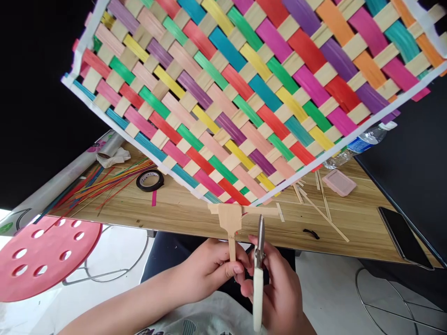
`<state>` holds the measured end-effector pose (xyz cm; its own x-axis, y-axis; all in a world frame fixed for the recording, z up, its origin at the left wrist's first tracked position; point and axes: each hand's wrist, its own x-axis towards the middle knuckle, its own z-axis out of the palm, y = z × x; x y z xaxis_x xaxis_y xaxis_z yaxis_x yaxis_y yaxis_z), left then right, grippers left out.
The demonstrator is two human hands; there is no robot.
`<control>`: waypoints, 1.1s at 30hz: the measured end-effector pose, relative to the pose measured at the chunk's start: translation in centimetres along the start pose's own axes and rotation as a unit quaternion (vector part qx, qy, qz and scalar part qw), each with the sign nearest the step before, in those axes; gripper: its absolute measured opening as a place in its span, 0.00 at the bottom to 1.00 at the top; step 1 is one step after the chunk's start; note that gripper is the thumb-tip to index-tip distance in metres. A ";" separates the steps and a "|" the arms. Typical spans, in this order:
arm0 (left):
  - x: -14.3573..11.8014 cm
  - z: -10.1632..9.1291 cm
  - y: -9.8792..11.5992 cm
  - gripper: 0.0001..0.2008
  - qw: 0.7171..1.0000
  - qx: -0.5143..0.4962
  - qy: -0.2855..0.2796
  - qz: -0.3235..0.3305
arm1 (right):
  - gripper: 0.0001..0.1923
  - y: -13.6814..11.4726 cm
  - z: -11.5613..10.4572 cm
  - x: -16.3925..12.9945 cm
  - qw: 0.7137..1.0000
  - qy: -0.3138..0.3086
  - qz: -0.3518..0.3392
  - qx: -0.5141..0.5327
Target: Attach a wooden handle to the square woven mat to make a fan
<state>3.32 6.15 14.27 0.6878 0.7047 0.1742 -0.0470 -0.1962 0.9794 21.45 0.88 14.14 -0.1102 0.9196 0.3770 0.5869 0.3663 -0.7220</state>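
Note:
A woven fan [244,102] of many-coloured and plain flat strips, edged in white, stands up in front of me and fills the upper view. Its pale wooden handle [230,218] points down toward me. My left hand [206,267] pinches the lower end of this handle between thumb and fingers. In my right hand [282,288] is a pair of scissors [258,284] with white grips, blades upward. The blades look closed and stand just right of the handle, though I cannot tell whether they touch it. The fingertips of both hands are close together.
On the wooden table [195,217] lie black tape [150,180], coloured strips [115,179], pale offcuts [324,200], a pink case [339,182] and a phone [405,237]. A plastic bottle [363,144] is at right. Red stool [45,260] at left.

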 end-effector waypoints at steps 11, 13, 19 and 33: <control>0.0 0.0 -0.7 0.20 1.000 -0.009 -0.014 -0.001 | 0.25 0.0 -0.1 1.3 0.997 0.017 -0.058 -0.056; 0.0 -0.1 -0.7 0.20 1.000 0.000 -0.015 -0.002 | 0.25 0.0 -0.1 1.5 0.996 0.014 -0.063 -0.056; 0.2 -0.3 -0.4 0.24 0.999 -0.010 -0.031 -0.012 | 0.24 0.3 0.1 1.8 0.995 0.030 -0.055 -0.071; 0.4 -0.5 -0.8 0.24 0.999 0.005 -0.037 -0.027 | 0.17 -0.3 0.4 2.4 0.997 0.000 -0.049 -0.057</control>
<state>3.23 6.94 13.65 0.7413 0.6616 0.1130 -0.0018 -0.1664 0.9861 20.71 3.08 15.04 -0.1706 0.8803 0.4427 0.6602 0.4356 -0.6119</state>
